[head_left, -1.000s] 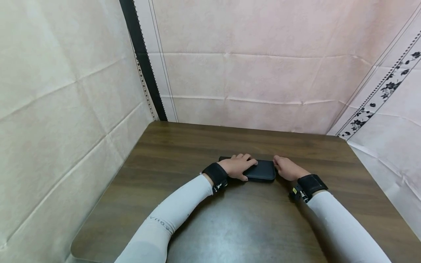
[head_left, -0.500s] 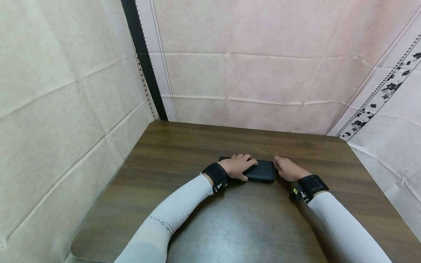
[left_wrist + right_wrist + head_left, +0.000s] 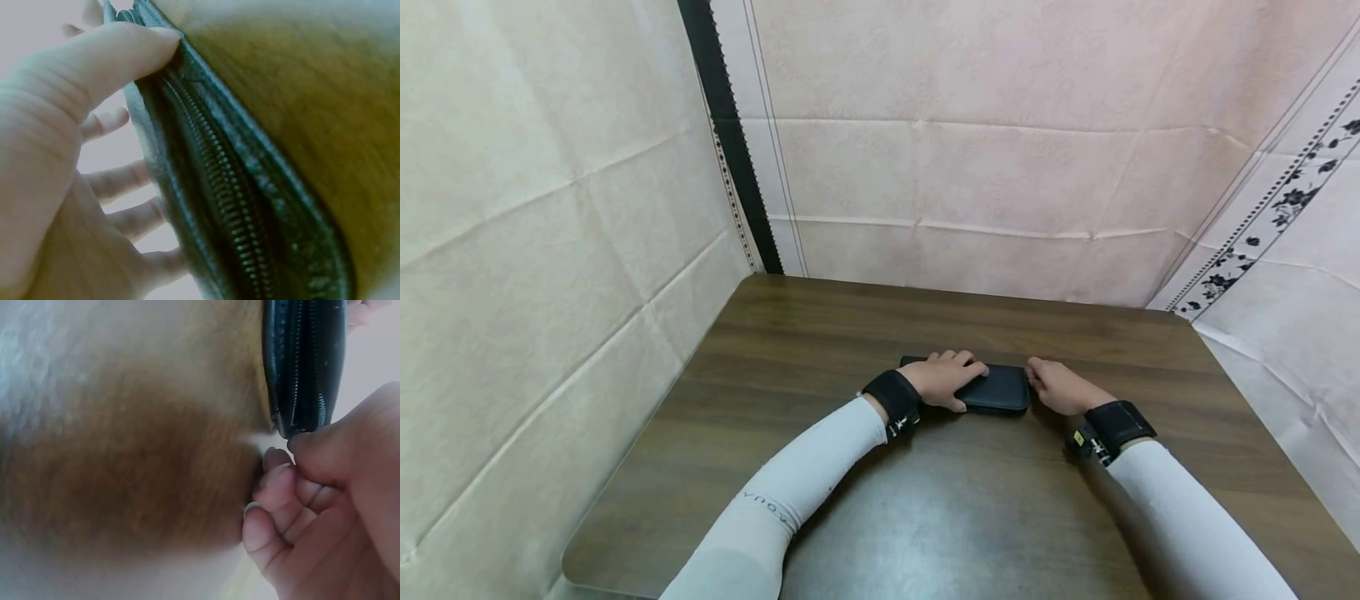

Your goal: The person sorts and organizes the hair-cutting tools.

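Seemingly pinching zip (image 3: 225,187), right hand (image 3: 1062,388) curled, left hand (image 3: 942,382) gripping wallet (image 3: 1003,389)

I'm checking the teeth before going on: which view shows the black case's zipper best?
The left wrist view: the zipper runs large through it, individual teeth showing. The right wrist view shows it smaller, ending near the right hand; the head view shows the black case, but no zipper is discernible.
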### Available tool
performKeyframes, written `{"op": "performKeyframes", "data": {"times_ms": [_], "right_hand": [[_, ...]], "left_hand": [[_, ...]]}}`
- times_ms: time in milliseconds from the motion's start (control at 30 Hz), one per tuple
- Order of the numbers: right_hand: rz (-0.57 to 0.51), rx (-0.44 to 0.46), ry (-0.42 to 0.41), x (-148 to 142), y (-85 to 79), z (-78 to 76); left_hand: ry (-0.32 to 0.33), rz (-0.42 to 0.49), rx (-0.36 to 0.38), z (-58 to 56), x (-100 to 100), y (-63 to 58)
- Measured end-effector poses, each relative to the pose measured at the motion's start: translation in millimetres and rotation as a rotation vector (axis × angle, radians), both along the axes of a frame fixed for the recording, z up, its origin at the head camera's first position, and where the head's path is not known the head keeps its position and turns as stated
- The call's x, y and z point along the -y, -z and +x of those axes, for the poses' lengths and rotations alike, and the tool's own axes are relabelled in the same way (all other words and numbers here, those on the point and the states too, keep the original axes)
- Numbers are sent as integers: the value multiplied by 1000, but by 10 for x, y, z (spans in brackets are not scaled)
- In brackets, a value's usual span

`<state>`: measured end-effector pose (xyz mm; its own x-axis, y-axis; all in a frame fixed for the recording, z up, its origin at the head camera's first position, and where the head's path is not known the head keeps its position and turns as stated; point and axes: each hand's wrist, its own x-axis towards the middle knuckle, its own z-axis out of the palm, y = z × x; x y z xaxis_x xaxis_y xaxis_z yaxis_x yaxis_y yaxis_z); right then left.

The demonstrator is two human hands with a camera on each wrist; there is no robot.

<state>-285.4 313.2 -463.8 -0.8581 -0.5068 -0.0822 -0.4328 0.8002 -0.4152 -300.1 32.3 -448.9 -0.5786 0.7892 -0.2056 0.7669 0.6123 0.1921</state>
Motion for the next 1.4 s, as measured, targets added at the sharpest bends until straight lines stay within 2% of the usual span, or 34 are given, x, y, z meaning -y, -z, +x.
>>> {"op": "performKeyframes", "data": {"times_ms": [800, 1400], "right_hand": [[-5, -7, 20, -51, 26, 65], [-14, -32, 27, -46, 34, 158]], "left_hand": [[0, 0, -1, -15, -4, 13], [-11, 4, -8, 17, 5, 16]]}}
